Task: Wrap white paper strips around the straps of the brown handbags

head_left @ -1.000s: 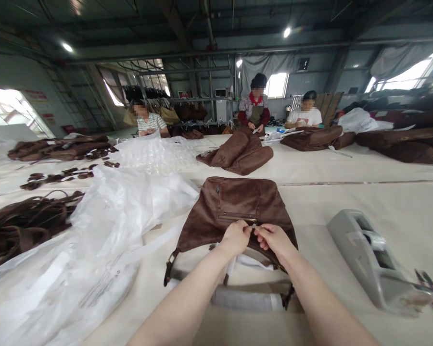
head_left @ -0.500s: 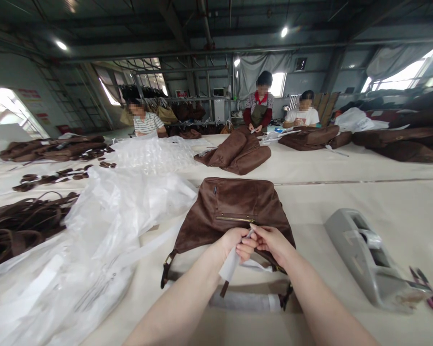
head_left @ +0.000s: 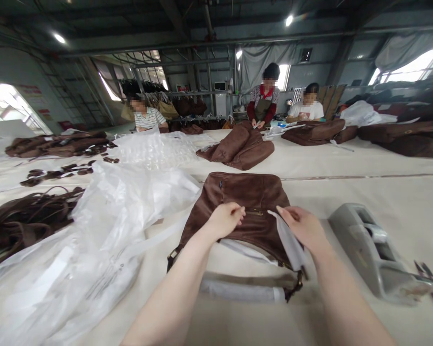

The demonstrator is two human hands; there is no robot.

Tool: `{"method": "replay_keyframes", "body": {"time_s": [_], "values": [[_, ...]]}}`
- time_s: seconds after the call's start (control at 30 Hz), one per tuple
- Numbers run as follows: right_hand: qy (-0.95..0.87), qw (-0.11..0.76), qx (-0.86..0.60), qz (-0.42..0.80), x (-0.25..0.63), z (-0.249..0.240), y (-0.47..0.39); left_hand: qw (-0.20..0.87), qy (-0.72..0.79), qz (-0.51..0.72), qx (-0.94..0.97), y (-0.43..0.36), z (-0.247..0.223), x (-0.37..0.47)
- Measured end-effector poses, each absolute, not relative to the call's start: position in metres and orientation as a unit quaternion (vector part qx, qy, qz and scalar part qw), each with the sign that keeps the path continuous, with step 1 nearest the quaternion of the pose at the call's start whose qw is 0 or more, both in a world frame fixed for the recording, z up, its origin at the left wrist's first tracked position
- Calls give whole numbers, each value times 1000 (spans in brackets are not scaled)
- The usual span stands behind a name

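The brown bag (head_left: 243, 211) lay flat on the table (head_left: 382, 192). My left hand (head_left: 223, 219) pinched near its zipper; my right hand (head_left: 303, 226) gripped white paper (head_left: 290, 242). Soft, limp, light, I judged.

Both bare forearms reach forward from the near edge and draw toward each other as they go. The left hand (head_left: 224, 219) lies palm down, knuckles up, its fingers curled and pointing right, pinched together at the tips. The right hand (head_left: 303, 227) sits just to its right, a clear gap apart, thumb and fingers extended leftward and closed in a pinch.
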State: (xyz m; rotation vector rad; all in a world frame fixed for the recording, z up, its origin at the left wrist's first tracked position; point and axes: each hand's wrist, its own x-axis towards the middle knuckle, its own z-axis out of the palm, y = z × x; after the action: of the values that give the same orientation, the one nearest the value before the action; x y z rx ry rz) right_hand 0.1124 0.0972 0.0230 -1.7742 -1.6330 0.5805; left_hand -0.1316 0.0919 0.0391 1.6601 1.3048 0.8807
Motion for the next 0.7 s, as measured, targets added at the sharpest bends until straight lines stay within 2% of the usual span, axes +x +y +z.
{"method": "replay_keyframes", "body": {"time_s": [0.07, 0.13, 0.2, 0.27, 0.37, 0.43, 0.5, 0.57, 0.63, 0.7], "values": [[-591, 292, -732, 175, 130, 19, 105, 398, 525, 428, 619, 90, 58, -149], [-571, 261, -744, 228, 137, 7, 113, 375, 529, 501, 573, 86, 75, -164], [-551, 274, -721, 319, 135, -5, 118, 350, 531, 559, 532, 82, 88, -177], [-502, 323, -675, 434, 128, -11, 116, 335, 536, 588, 505, 79, 94, -188], [-413, 348, -553, 634, 113, -5, 106, 326, 558, 578, 498, 81, 94, -203], [-400, 361, -486, 688, 102, 6, 95, 294, 585, 566, 501, 86, 87, -211], [-441, 412, -467, 646, 88, 18, 80, 239, 621, 546, 509, 92, 79, -218], [-533, 446, -472, 542, 70, 28, 61, 188, 665, 489, 531, 98, 72, -222], [-656, 436, -457, 413, 50, 37, 37, 162, 709, 377, 574, 99, 68, -223], [-774, 405, -376, 310, 35, 45, 11, 155, 732, 271, 606, 97, 67, -222]]}}
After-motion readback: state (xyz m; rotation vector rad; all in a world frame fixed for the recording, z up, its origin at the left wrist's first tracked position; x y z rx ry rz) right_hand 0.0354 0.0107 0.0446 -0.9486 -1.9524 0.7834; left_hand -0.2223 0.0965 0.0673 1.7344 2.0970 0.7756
